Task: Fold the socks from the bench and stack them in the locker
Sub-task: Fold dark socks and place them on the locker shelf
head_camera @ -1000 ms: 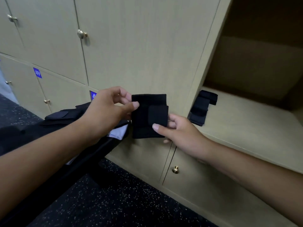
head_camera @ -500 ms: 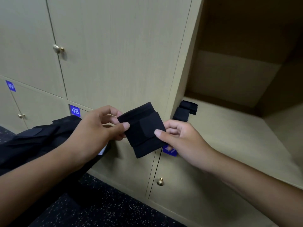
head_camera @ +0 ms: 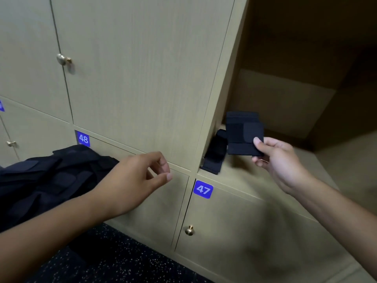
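My right hand pinches a folded black sock by its lower right corner and holds it in the air at the mouth of the open locker. Just left of it, a stack of folded black socks lies on the locker floor against the left wall. My left hand hovers in front of the closed doors with loosely curled fingers and holds nothing. A pile of black socks lies on the bench at the left.
Closed wooden locker doors with brass knobs fill the left and bottom, labelled 48 and 47. The open locker's floor stretches to the right of the stack. Dark speckled flooring lies below.
My left hand let go of the folded sock and dropped back. My right hand carried the sock rightward to the open locker, beside the stack.
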Tool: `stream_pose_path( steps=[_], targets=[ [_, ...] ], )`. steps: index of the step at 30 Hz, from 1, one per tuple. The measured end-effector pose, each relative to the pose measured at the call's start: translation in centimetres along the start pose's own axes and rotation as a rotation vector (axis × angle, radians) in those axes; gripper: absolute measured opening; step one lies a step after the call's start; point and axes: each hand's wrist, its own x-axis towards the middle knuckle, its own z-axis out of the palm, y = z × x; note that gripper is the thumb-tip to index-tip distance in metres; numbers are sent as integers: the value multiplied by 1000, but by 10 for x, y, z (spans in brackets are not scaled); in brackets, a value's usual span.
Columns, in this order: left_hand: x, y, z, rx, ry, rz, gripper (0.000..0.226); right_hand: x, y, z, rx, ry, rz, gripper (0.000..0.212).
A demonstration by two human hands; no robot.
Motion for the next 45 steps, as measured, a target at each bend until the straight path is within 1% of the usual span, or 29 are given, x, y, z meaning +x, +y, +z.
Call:
stream_pose_path(
  steps=[4,5,7,10,14,18,23,27,32,36,37,38,41,43,45],
  targets=[
    [3,-4,5,80,-6,28,10,35,22,-6,232,157,250,6],
    [3,-5,6,88,-7,36,9,42,26,-6,250,192,298,6],
    [3,-6,8,99,-3,49,9,57,32,-7,243,237,338,6],
    [5,-7,9,130,7,56,9,78,30,-5,212,271,328,14],
    [8,-11,13,134,7,58,8,105,33,-3,266,290,331,19],
    [13,-14,21,132,1,58,9,129,43,5,309,327,332,18],
    [19,-19,30,154,-29,82,11,153,47,15,243,303,281,21],
    [26,-26,35,153,-37,57,10,168,56,18,181,281,304,24],
    [29,-29,37,157,-40,36,12,179,61,18,207,278,346,26],
    [30,-32,36,164,-56,34,12,180,59,20,209,253,325,32],
    [30,-33,36,166,-62,32,11,181,61,21,162,267,308,34],
    [30,-34,36,167,-68,31,11,182,64,20,56,295,285,35],
    [29,-34,35,171,-64,40,10,190,76,15,-371,342,144,30],
    [28,-34,34,177,-63,40,10,190,80,13,-490,321,90,26],
    [28,-33,32,182,-57,43,11,191,83,10,-532,300,77,24]
  ],
)
